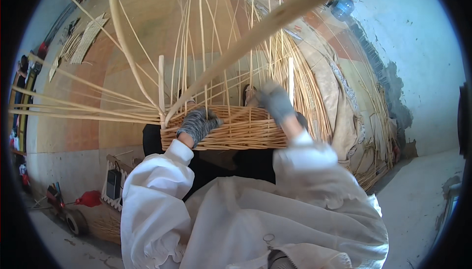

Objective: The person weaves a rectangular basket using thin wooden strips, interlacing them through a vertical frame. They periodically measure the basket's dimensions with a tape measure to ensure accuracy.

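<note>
A half-woven wicker basket (pixel 248 136) lies across my lap, with long upright willow rods (pixel 202 47) and a thick pale pole (pixel 275 20) rising from it. My left hand (pixel 198 125), in a speckled grey glove, has its fingers curled round the top of the weave at the left end, around the base of a rod. My right hand (pixel 276 103), in a grey glove, is raised over the right part of the basket, smeared by motion; a pale strand (pixel 246 115) runs near its fingertips, and I cannot make out whether it holds it.
Loose willow bundles (pixel 314 106) and a beige cloth (pixel 341 136) lie to the right beside a cracked wall (pixel 423 82). Woven strips (pixel 88 40) lie at the back left. A dark device (pixel 113 183), a wheel (pixel 77 221) and a blue water jug (pixel 342 9) stand around me.
</note>
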Available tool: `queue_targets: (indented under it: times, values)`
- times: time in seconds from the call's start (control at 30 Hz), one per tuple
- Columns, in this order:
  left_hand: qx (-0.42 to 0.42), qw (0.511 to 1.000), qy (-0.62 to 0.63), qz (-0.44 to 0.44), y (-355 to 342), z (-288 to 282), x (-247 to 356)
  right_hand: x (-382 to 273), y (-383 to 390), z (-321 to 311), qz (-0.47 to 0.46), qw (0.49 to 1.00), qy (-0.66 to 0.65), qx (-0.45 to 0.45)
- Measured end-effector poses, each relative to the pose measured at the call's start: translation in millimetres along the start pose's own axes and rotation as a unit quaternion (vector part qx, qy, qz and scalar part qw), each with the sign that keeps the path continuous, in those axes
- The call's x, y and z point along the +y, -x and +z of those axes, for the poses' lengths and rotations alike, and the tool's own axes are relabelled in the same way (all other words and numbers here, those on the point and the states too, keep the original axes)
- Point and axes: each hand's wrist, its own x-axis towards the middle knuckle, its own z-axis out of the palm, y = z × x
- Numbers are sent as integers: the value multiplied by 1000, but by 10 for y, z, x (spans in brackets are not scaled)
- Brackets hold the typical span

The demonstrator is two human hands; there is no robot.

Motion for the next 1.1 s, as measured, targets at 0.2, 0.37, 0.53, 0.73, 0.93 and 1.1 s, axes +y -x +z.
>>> queue_targets:
  times: [0.2,0.37,0.53,0.73,0.93,1.1]
  values:
    - [90,979,-181,-4,-56,86,111,-286,-1066,453,-19,916,397,59]
    - [-60,988,38,-139,-98,14,-53,-233,293,38,-133,929,-8,344]
    - [215,975,-52,-3,-150,12,209,183,773,-151,-170,929,-232,234]
    - [3,986,-142,92,-622,134,893,518,569,-332,-191,916,-178,304]
    - [-12,968,-173,181,-377,188,476,193,771,-150,-88,911,-292,277]
    - [-87,952,-281,81,-387,76,731,57,928,-165,-113,948,-115,275]
